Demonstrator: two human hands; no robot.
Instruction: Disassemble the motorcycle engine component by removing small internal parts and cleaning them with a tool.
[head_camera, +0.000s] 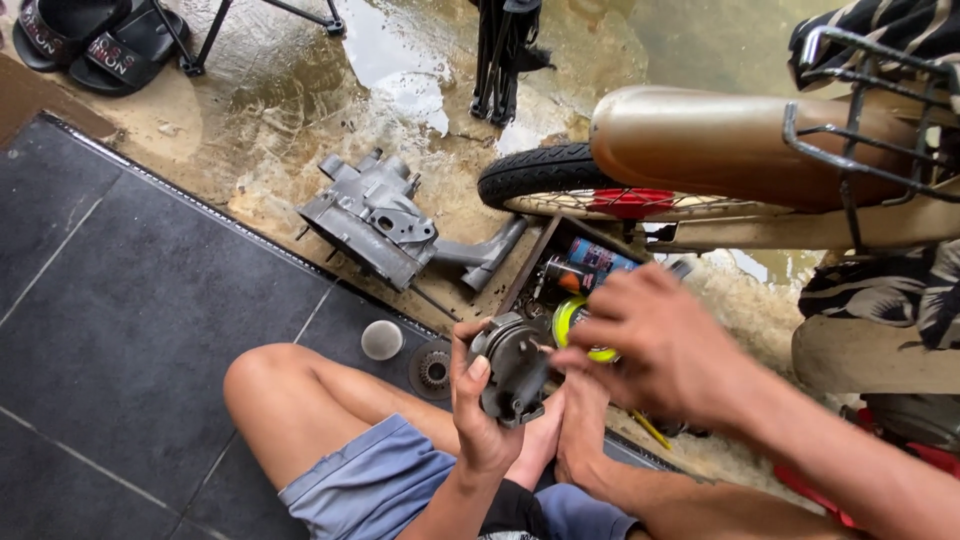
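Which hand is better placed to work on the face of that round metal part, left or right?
Right, probably. The left hand is wrapped around the round metal part, holding it up, so it is occupied. The right hand has its fingertips already at the part's face, near its centre; whether they pinch anything is unclear.

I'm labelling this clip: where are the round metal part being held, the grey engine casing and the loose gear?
round metal part (512, 362): head view, on its dark face.
grey engine casing (372, 218): head view, on its middle.
loose gear (432, 370): head view, on its toothed centre.
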